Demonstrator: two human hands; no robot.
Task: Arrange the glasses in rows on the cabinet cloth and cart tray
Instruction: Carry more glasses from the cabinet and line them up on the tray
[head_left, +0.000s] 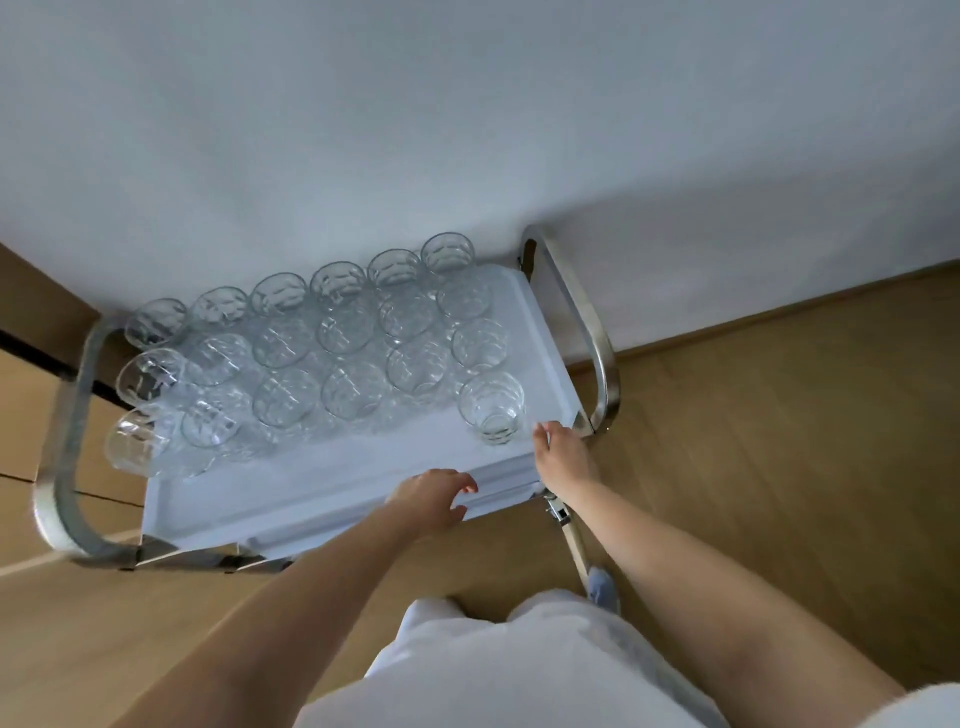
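While the glasses (343, 338) stand in rows on the cart tray (337, 467), the right hand (563, 457), fingers relaxed, lies just beside the corner glass (491, 408); the left hand (431, 499) rests loose-fingered on the tray's near rim. Jolting that rim could topple glasses.

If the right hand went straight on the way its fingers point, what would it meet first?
Probably the nearest glass, close ahead of the right hand, though depth is unclear.

Soft even daylight, mild motion blur throughout, wide-angle bending at the edges
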